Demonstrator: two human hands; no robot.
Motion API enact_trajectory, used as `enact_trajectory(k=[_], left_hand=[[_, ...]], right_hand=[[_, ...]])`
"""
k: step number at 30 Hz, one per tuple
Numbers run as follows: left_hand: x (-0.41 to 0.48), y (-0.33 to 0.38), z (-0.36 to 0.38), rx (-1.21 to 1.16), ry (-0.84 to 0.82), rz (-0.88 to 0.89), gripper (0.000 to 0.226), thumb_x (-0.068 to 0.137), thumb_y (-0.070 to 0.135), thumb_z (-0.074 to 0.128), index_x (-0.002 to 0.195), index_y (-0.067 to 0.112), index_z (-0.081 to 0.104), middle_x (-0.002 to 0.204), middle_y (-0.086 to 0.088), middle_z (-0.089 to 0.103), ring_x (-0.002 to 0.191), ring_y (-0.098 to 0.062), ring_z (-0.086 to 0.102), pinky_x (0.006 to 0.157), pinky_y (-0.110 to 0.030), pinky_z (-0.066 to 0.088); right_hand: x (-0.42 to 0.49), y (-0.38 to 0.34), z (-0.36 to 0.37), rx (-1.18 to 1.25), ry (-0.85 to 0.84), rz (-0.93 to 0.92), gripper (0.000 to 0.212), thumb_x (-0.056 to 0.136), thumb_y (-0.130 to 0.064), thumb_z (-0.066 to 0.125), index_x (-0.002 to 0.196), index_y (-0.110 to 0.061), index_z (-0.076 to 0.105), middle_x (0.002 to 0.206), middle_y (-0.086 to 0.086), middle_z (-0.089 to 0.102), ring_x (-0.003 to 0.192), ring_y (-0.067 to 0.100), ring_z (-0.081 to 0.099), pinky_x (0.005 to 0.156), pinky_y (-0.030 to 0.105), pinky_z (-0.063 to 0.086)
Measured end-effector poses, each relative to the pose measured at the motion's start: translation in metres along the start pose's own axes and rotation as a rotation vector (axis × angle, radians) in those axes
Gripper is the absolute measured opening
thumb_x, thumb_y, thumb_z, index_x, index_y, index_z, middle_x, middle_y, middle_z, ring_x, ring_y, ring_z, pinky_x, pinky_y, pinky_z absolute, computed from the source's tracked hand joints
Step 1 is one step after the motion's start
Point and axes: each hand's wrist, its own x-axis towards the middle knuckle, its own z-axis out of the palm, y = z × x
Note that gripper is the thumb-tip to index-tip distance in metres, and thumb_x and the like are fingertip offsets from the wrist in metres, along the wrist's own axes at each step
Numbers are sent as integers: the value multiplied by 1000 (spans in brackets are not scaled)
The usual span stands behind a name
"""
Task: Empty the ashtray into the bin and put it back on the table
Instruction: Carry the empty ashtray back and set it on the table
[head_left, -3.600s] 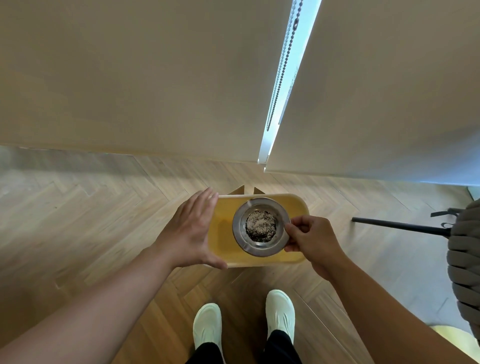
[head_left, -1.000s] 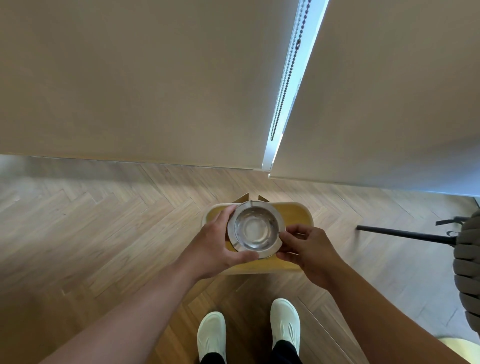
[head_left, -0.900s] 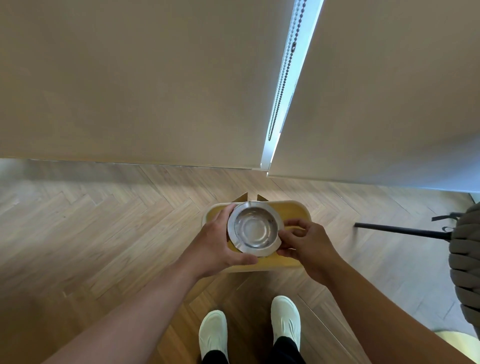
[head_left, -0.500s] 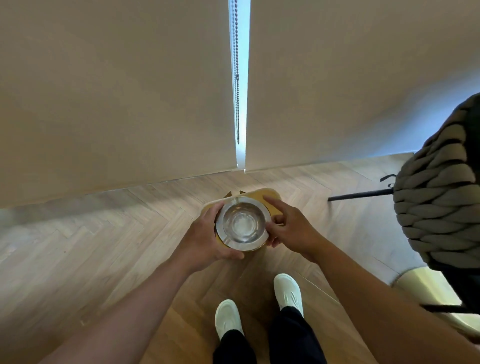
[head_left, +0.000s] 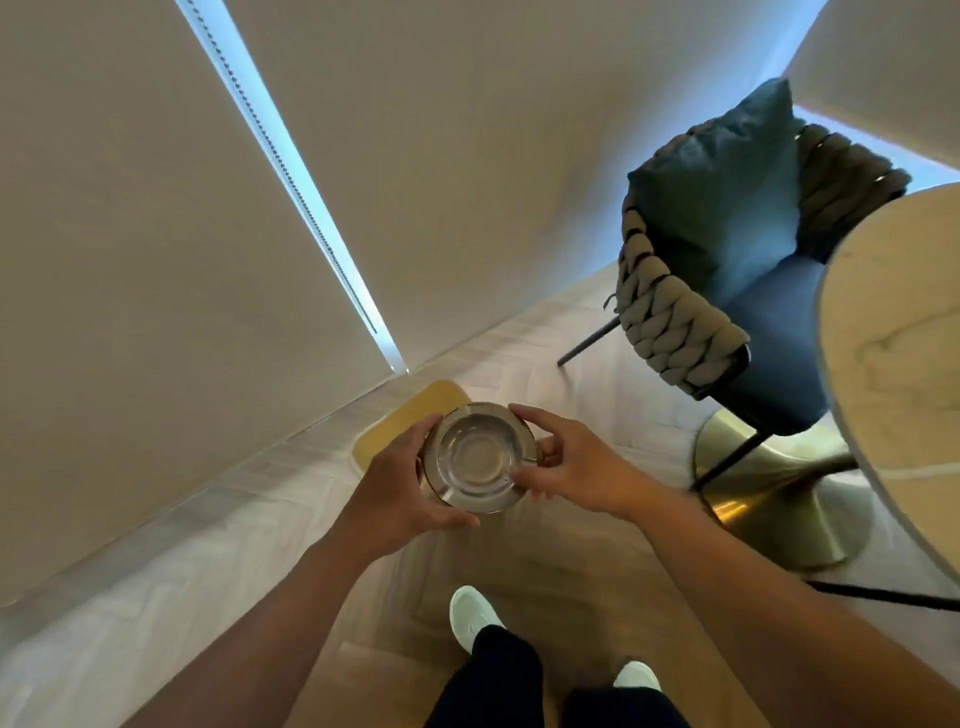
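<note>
The ashtray is at the centre of the frame, held level between both hands, and its bowl looks empty and shiny. The left hand wraps its left and lower rim, the right hand pinches the right rim; each grip is closed on the ashtray. The yellow bin is on the floor behind it, toward the upper left, partly hidden by the ashtray and the left hand.

The worktop lies at the right edge of the frame, so I judge the next move goes to the right, and the right hand is nearer to it. The ashtray is round, so it has no long axis to align. Between stands the chair with its brass base; the curved worktop edge is the nearest free landing place.
</note>
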Motion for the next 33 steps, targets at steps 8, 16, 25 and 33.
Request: enact_trajectory(k=[8,16,25,33], left_hand=[[-11,85,52,101,-137,149,113,37,63,89,136,45,37,111,35,53,102,7,55,81,-13,48],[-46,161,146,172,-294,304,113,43,62,91,139,39,36,117,38,48,111,20,48,87,3,37],[-105,231,263,168,-453,418,106,50,40,96,134,46,32,123,24,53,112,15,49,92,-4,40],[-112,286,332,155,-572,543,104,54,39,95,141,23,40,133,7,57,120,-5,54,104,-29,48]], right_hand=[[-127,6,-39,19,178,6,99,71,-26,87,150,-29,29,83,4,74,76,12,70,74,20,56],[-269,54,-58,34,383,49,112,62,-26,91,150,-37,23,90,1,75,86,12,72,87,34,58],[-418,118,-66,15,569,62,111,62,-27,91,151,-31,24,91,-4,74,86,4,69,78,21,54],[-494,144,-89,35,731,61,101,60,-27,91,135,-53,29,91,-35,62,94,-20,57,75,0,43]])
